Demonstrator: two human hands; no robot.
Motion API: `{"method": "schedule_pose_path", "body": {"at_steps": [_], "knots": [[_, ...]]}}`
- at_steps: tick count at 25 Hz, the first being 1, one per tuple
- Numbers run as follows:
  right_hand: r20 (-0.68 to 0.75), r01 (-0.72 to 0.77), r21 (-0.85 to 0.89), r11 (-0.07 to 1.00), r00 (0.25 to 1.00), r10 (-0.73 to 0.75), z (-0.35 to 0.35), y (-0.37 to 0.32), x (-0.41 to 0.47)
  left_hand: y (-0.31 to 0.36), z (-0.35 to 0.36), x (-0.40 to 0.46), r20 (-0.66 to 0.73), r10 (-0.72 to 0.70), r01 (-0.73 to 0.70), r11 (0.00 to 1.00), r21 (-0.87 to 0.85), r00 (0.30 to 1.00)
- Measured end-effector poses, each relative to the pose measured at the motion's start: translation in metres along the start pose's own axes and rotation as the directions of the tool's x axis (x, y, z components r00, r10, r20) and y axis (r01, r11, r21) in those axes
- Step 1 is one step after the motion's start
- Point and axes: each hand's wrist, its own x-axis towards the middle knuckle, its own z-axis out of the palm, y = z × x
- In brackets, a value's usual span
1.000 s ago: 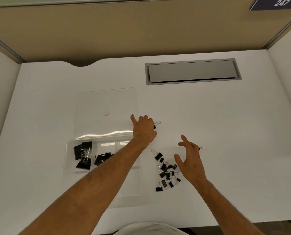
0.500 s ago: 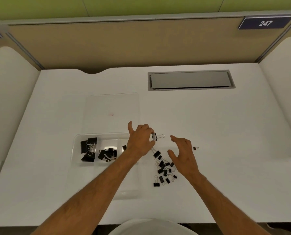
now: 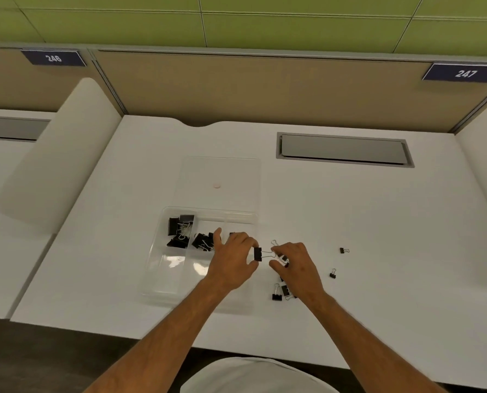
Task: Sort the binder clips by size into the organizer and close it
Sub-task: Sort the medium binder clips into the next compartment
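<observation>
A clear plastic organizer [image 3: 162, 268] lies open on the white desk, its flat lid [image 3: 219, 171] resting behind it. Large black binder clips [image 3: 179, 229] fill its far-left compartment and medium ones [image 3: 202, 242] the compartment beside it. My left hand [image 3: 232, 262] pinches a medium black binder clip [image 3: 257, 254] just right of the organizer. My right hand [image 3: 296, 268] hovers over the loose pile of small clips [image 3: 280, 292], its fingers at the held clip's wire handles. Two small clips [image 3: 343, 250] [image 3: 333, 274] lie apart to the right.
A grey cable hatch [image 3: 344, 148] is set into the desk at the back right. White side dividers [image 3: 57, 154] flank the desk, and a tan partition with the sign 247 [image 3: 463, 72] stands behind. The desk's front edge runs just before my body.
My left hand has drawn the clip back toward the pile. My right hand has come left to meet it. The camera has tilted up, showing more of the wall.
</observation>
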Motion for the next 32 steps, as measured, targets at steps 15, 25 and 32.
{"method": "schedule_pose_path", "body": {"at_steps": [15,25,32], "knots": [[0.003,-0.35,-0.199,0.915,0.934,0.358,0.036,0.023,0.033,-0.08,-0.003,0.012,0.027,-0.048,0.05,0.998,-0.043,0.998],[-0.095,-0.384,0.053,0.922,0.917,0.388,0.035,0.02,0.021,-0.085,0.015,0.036,0.002,-0.01,0.01,0.995,0.099,1.0],[-0.137,-0.352,0.11,0.93,0.921,0.365,0.028,0.01,0.014,-0.092,0.029,0.046,0.072,0.003,-0.015,0.985,0.172,0.997]]}}
